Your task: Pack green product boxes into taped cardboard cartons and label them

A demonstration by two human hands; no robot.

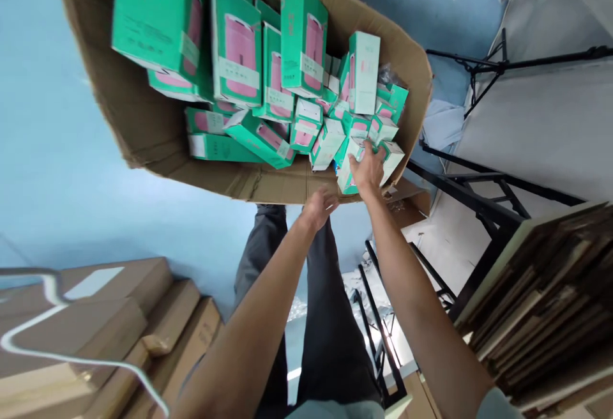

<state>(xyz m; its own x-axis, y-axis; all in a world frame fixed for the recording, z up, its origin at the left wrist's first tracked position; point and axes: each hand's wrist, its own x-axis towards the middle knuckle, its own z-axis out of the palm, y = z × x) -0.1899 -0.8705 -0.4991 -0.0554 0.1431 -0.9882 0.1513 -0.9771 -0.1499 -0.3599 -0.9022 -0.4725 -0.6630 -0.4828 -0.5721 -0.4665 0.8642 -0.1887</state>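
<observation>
A large open cardboard carton [108,96] holds several green retail boxes printed with a pink cylindrical product, such as the tall box [237,42] and the bigger box [148,10]. Toward its right end lie smaller green-and-white boxes, jumbled and tilted. My right hand [368,170] reaches over the carton's near edge. Its thumb and fingers are bent around a small green-and-white box [348,173] among the others; part of the grip is hidden. My left hand [318,208] is at the carton's near rim, slightly blurred, its fingers loosely extended with nothing seen in them.
Closed brown cartons [119,323] are stacked at the lower left, with a white curved cord or rod [86,359] before them. Black metal table legs [479,198] stand to the right. Flattened cardboard [550,317] is piled at the lower right. The floor [158,221] is light blue.
</observation>
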